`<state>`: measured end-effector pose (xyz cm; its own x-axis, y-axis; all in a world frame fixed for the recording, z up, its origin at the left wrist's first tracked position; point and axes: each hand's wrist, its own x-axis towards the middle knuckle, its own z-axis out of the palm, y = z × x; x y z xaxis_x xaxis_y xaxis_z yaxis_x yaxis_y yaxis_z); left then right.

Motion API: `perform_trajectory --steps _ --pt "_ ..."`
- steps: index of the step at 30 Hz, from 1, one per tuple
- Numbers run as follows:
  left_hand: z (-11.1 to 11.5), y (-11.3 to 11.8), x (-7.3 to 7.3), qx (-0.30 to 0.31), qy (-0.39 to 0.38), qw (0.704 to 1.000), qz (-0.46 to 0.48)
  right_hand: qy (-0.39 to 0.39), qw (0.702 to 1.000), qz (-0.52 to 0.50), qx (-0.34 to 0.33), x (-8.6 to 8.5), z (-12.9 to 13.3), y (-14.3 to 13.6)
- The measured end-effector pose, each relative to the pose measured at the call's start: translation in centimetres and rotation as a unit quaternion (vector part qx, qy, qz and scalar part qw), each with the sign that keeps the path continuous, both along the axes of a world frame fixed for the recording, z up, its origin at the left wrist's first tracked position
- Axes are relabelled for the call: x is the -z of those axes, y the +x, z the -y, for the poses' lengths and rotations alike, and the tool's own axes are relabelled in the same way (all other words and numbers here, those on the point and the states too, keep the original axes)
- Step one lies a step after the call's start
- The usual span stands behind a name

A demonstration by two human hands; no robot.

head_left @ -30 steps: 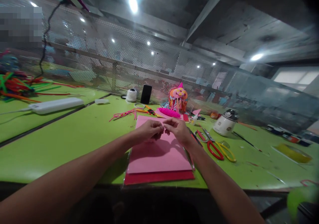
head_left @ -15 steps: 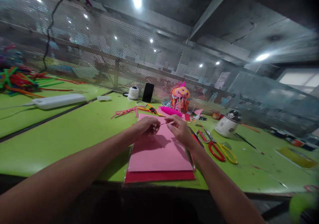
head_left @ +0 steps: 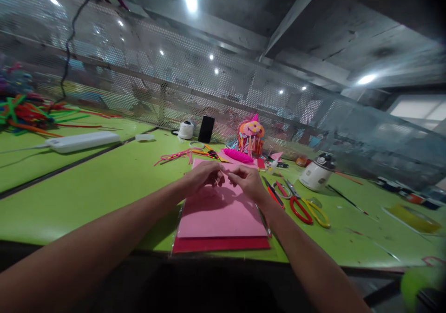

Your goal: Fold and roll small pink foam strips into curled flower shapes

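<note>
Above a stack of pink paper sheets (head_left: 223,220) my left hand (head_left: 205,174) is closed, its fingers curled and its thumb side facing the other hand. My right hand (head_left: 246,180) pinches with thumb and fingertips close beside it. Between the two sets of fingertips shows a bit of a thin pinkish strip (head_left: 226,170), too small to name and mostly hidden by the fingers. Just beyond the hands lies a bright pink ruffled roll (head_left: 238,155). Red-handled scissors (head_left: 301,211) and yellow-handled scissors (head_left: 317,211) lie to the right of my right hand.
Behind stand a fringed pink paper figure (head_left: 251,134), a black phone (head_left: 206,128) and a white thread spool (head_left: 186,130). A white kettle-like container (head_left: 317,173) is at right. A white power strip (head_left: 83,141) and coloured pipe cleaners (head_left: 26,113) lie left.
My hands have come closer together; the thin strip that stretched between them now shows much less. My right hand has moved slightly left and its fingers have closed more.
</note>
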<state>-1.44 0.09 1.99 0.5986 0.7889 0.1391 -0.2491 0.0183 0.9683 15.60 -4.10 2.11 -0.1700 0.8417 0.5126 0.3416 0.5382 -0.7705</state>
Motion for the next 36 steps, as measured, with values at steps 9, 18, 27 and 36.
perform_trajectory --steps 9,18,27,36 --pt "-0.6 0.3 0.3 -0.051 0.122 0.99 -0.04 -0.083 0.994 -0.061 -0.03 -0.1 0.0 -0.3" --pt "-1.0 -0.2 -0.2 -0.031 0.137 0.986 -0.093 -0.062 0.992 -0.106 -0.011 0.3 -0.7 0.0" --pt "-4.1 -5.1 -2.8 -0.029 0.33 0.814 -0.478 -0.141 0.987 0.032 -0.074 0.7 -0.9 1.5" --pt "-2.4 -3.5 -1.3 -0.003 0.322 0.801 -0.504 -0.188 0.972 0.1 -0.102 0.9 -0.5 1.0"
